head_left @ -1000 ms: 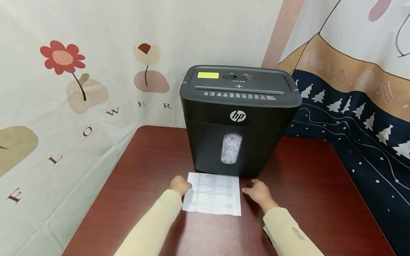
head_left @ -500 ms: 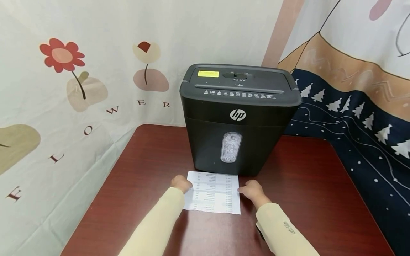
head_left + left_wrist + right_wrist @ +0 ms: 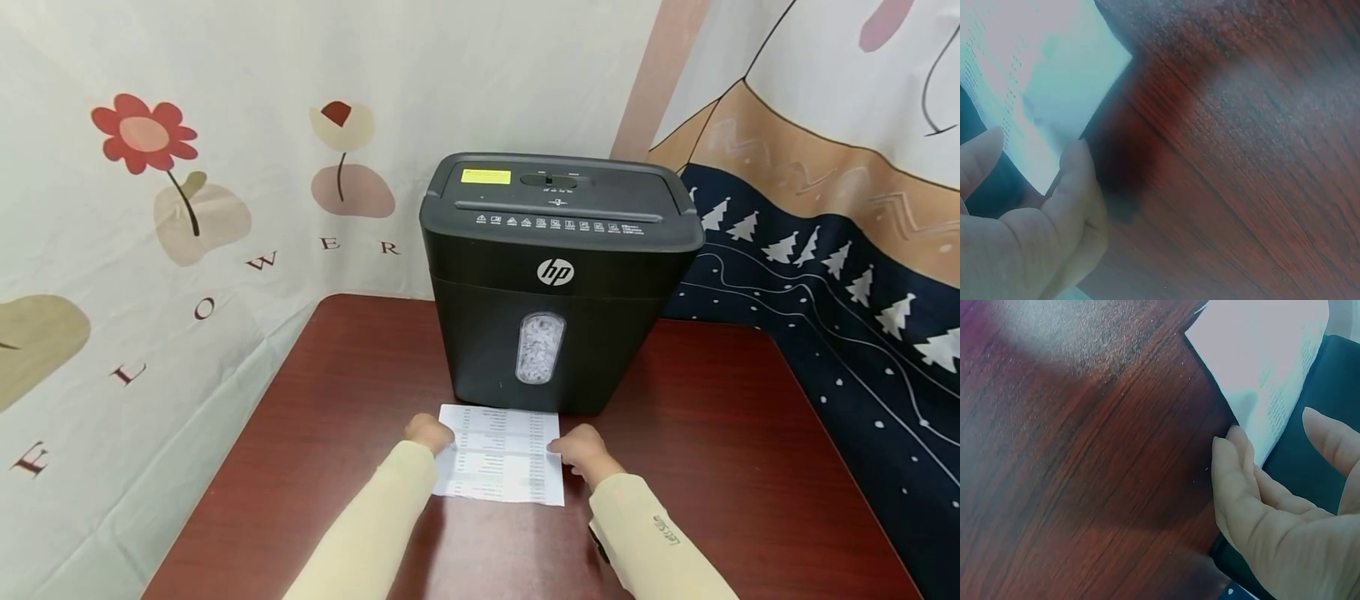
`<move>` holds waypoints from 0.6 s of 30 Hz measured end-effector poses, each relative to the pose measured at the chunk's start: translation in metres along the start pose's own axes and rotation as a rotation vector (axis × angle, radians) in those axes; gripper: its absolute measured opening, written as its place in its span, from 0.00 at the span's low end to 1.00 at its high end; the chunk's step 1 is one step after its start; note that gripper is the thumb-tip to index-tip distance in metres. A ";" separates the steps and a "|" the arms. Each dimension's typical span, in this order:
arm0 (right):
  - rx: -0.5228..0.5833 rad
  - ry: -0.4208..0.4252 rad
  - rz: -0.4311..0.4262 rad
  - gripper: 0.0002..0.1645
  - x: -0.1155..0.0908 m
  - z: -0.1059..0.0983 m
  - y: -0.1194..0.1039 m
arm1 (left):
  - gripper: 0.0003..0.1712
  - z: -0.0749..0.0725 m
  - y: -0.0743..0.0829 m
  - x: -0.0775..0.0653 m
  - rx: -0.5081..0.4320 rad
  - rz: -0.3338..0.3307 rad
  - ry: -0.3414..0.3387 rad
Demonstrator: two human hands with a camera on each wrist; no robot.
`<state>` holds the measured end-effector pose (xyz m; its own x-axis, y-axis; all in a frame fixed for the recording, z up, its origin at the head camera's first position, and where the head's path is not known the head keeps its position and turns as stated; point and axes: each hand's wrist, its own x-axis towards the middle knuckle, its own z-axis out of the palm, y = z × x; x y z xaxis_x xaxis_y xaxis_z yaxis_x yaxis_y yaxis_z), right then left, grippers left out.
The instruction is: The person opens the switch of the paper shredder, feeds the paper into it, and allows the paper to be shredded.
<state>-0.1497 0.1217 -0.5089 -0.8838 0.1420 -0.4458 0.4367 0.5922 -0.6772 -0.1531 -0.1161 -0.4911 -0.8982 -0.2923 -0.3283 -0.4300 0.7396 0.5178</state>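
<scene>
A printed sheet of paper [image 3: 498, 457] lies on the table right in front of a black paper shredder [image 3: 487, 333]. At the sheet's left edge is my left hand [image 3: 430, 433], thumb overlapping the paper. In the left wrist view its fingertips [image 3: 1075, 153] meet the edge near a corner, with the thumb spread apart from them. My right hand [image 3: 585, 450] reaches the right edge of the sheet. Its fingertips [image 3: 1235, 440] are right at the paper's edge in the right wrist view, while the thumb stands raised and apart, over the dark shredder side.
The shredder has a feed slot on its lid, a slider switch and a small window showing white shreds. Brown wooden table [image 3: 300, 417] extends on both sides. Behind hangs a printed cloth [image 3: 262, 150] with flowers, letters and, at right, dark blue trees.
My right hand has moved left from beside the sheet to its right edge, its fingers drawing in. The left hand has shifted slightly right over the left edge. The paper is nearly still.
</scene>
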 end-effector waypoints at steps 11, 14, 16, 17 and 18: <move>0.111 0.024 -0.006 0.13 0.001 0.004 0.008 | 0.18 0.003 -0.002 -0.004 -0.024 -0.008 0.041; 0.127 0.031 -0.015 0.11 0.002 0.004 0.010 | 0.18 0.004 -0.003 -0.003 -0.026 -0.015 0.045; 0.143 0.030 -0.017 0.09 0.002 0.005 0.012 | 0.19 0.005 -0.004 -0.001 -0.024 -0.024 0.042; 0.148 0.029 -0.017 0.09 0.002 0.005 0.012 | 0.19 0.006 -0.005 0.000 -0.024 -0.027 0.040; 0.157 0.027 -0.018 0.09 0.002 0.005 0.012 | 0.20 0.006 -0.006 0.001 -0.020 -0.030 0.037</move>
<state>-0.1454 0.1252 -0.5213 -0.8949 0.1553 -0.4184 0.4400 0.4637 -0.7690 -0.1510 -0.1168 -0.4994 -0.8874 -0.3370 -0.3144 -0.4583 0.7178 0.5242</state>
